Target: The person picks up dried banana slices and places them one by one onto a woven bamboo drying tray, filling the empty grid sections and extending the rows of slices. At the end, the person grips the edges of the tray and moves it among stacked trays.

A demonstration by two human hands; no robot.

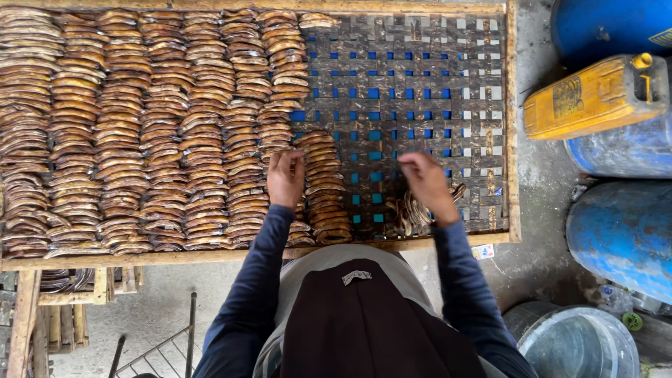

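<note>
Laying flattened brown dried banana slices (323, 183) in rows on woven bamboo tray (420, 84): left hand (285, 176) spread flat, right hand (425, 183) pinching; next slice wants aligning.

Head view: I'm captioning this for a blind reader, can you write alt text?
A person's left hand rests on rows of brown dried banana slices laid across a woven drying tray, while the right hand hovers over a small loose pile. Blue drums stand alongside.

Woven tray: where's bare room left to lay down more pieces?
The woven tray is bare on its right part, from the last row of dried slices to the right rim. Crowded: the whole left side, and a loose pile under the right hand. The left hand rests on the newest row.
</note>
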